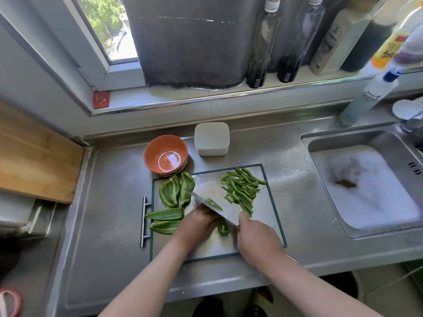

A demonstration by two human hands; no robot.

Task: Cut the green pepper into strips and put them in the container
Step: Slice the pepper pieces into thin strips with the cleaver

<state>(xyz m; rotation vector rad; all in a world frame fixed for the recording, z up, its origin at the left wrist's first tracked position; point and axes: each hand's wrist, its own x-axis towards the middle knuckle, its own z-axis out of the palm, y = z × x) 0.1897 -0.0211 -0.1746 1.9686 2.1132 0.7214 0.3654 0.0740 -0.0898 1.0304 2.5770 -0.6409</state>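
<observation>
The handle of the broad steel cleaver (199, 198) was hidden inside the right grip (258, 239), closed round it. The left grip (196, 227) curled over a short green pepper piece (223, 226), its fingertips out of sight behind the blade. A clear blue-capped bottle (368, 99) read "home"; other labels were unreadable. Cut green pepper strips (242, 191) lay piled beyond the right grip on the steel cutting board (274, 213), well apart from the white lidded plastic container (211, 138) on the counter (103, 225).
</observation>
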